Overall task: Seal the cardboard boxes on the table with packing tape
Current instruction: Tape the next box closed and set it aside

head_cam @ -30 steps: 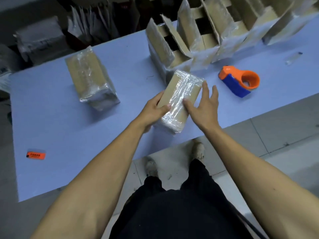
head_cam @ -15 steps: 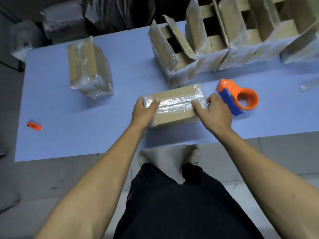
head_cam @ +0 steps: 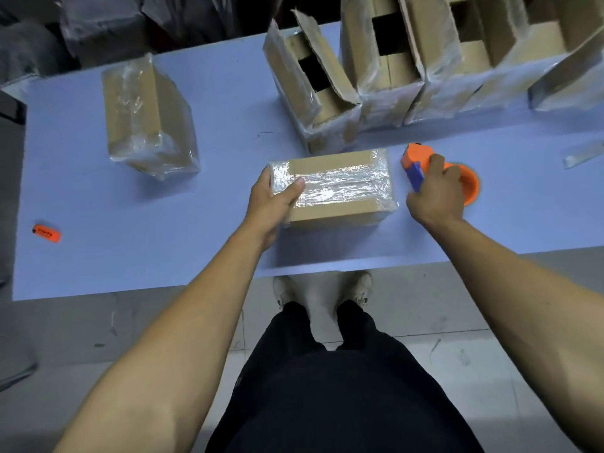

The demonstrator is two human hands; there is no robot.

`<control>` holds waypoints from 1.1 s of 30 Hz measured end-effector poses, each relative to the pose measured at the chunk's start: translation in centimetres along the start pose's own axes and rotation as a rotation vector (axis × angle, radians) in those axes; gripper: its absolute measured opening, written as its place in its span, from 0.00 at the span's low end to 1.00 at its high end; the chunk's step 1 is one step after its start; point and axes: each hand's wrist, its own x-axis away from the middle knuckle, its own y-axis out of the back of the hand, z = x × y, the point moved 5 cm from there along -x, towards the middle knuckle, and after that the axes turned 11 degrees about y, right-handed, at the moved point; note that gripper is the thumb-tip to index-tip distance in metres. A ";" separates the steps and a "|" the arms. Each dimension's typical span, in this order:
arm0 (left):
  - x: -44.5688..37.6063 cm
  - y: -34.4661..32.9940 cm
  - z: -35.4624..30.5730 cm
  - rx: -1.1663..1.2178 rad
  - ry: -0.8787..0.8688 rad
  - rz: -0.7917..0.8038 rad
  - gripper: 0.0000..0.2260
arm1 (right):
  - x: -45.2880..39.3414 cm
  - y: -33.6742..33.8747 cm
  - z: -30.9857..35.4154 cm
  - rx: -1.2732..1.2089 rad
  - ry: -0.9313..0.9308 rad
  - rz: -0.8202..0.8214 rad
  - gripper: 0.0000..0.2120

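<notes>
A closed cardboard box [head_cam: 340, 188] with clear tape along its top seam lies flat in the middle of the blue table [head_cam: 163, 223]. My left hand [head_cam: 273, 199] grips its left end, thumb on top. To the right of the box, my right hand [head_cam: 436, 191] closes over the orange and blue tape dispenser [head_cam: 421, 158], which rests on the table. A second box wrapped in tape [head_cam: 147, 116] stands at the back left. Several boxes with open flaps [head_cam: 313, 89] line the back right.
A small orange cutter [head_cam: 46, 233] lies near the table's left edge. A clear strip [head_cam: 583, 155] lies at the far right. Wrapped bundles are piled on the floor behind the table. My legs and shoes stand at the table's front edge.
My right hand has left the box's right end and moved right onto the tape dispenser. The box, turned flat earlier, now lies still under my left hand.
</notes>
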 end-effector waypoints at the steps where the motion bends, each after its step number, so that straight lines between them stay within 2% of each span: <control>1: 0.1 0.0 0.0 0.006 0.006 0.012 0.10 | -0.2 0.0 -0.3 -0.014 -0.003 -0.006 0.30; 5: 0.3 0.2 -0.2 -0.006 0.031 0.047 0.09 | 0.6 -0.4 -1.0 -0.055 0.010 0.016 0.33; 8: 0.6 0.5 -0.1 -0.034 0.028 0.062 0.09 | 1.8 0.7 0.0 -0.102 0.052 -0.126 0.27; 12: 1.1 0.7 -0.7 -0.092 0.020 0.056 0.13 | 2.9 2.8 1.5 -0.303 -0.063 -0.278 0.19; 13: 1.1 0.9 -0.8 -0.102 0.020 0.055 0.15 | 3.4 3.5 2.2 -0.299 -0.039 -0.310 0.18; 16: 0.9 1.1 -1.1 -0.122 0.022 0.045 0.19 | 4.7 5.6 4.0 -0.171 0.093 -0.329 0.28; 19: 0.4 1.3 -1.3 -0.151 0.007 0.035 0.21 | 5.3 7.4 5.8 -0.016 0.182 -0.335 0.25; 23: -0.2 2.2 -1.5 -0.291 0.015 0.006 0.31 | 5.9 8.5 9.5 0.074 0.387 -0.261 0.22; 26: -0.5 2.8 -1.9 -0.405 -0.017 -0.048 0.48 | 6.3 8.9 11.9 0.069 0.514 -0.197 0.23; 27: -0.5 2.8 -2.1 -0.436 -0.039 -0.072 0.49 | 6.3 9.0 12.7 0.043 0.550 -0.191 0.23; 29: -0.5 2.7 -2.5 -0.475 -0.096 -0.135 0.40 | 6.3 8.6 14.8 0.043 0.640 -0.166 0.21; 31: -0.6 2.3 -2.8 -0.538 -0.145 -0.159 0.25 | 6.2 7.4 16.4 0.053 0.687 -0.112 0.20; 33: -0.6 2.0 -2.6 -0.577 -0.172 -0.130 0.20 | 5.8 6.1 16.9 0.058 0.675 -0.068 0.18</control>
